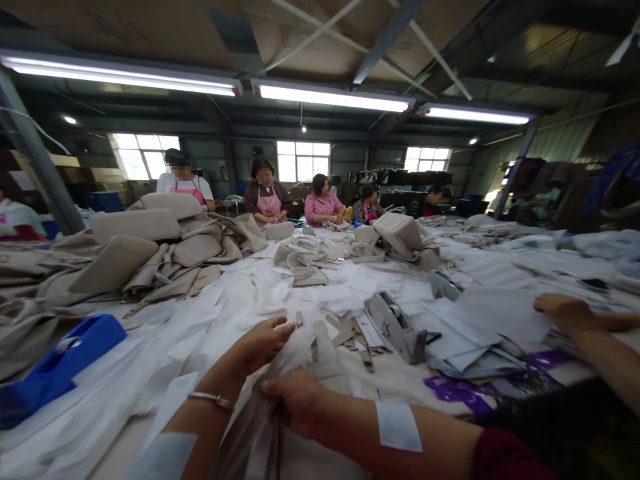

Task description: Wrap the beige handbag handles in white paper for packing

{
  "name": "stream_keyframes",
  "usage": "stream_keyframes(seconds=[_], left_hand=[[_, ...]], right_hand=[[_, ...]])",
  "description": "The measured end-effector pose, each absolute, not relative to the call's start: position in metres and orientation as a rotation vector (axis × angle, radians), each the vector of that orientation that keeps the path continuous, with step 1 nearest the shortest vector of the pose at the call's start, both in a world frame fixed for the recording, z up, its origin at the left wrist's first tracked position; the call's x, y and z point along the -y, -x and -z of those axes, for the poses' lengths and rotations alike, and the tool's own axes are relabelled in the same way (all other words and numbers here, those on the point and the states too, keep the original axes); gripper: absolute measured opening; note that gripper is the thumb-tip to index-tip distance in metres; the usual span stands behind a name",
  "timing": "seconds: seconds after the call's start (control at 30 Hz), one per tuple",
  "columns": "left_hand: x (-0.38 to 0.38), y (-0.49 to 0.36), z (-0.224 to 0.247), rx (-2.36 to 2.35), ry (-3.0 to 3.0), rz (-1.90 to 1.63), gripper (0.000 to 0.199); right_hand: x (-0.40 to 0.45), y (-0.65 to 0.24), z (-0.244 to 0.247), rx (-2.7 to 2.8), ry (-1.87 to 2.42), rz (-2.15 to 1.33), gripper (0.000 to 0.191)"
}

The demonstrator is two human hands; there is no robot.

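Note:
My right hand is closed on a clear plastic bag, which hangs in folds down toward my body. Just above and to the left, my left hand has its fingers stretched out beside the bag's upper part. A bracelet circles that wrist, and a white patch is stuck on each forearm. Under and beyond the bag lie thin white sheets. Small beige and white strips are scattered to the right of my hands, next to a grey tape dispenser.
A blue tape dispenser stands at left. Beige bags are heaped behind it, with more beige bags further back. At right a co-worker's hand touches a white sheet. Several people sit across the table.

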State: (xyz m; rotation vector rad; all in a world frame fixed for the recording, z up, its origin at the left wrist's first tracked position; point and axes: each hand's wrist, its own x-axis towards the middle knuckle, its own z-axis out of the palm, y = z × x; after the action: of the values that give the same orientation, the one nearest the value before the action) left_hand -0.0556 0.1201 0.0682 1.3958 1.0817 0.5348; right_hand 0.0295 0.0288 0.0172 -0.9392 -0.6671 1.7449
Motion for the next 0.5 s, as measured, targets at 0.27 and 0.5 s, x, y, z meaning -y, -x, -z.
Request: stream_keyframes(seconds=[0.27, 0.5], left_hand=[[-0.064, 0.124, -0.069, -0.715, -1.490, -0.247, 0.049], [-0.051, 0.121, -0.068, -0.922, -1.289, -0.376, 0.045]], right_hand=[[-0.110, -0.131, -0.072, 0.303, 0.872, -1.574, 0.007], [-0.092, -0.128, -0.060, 0.373, 0.777, -1.731, 0.045]])
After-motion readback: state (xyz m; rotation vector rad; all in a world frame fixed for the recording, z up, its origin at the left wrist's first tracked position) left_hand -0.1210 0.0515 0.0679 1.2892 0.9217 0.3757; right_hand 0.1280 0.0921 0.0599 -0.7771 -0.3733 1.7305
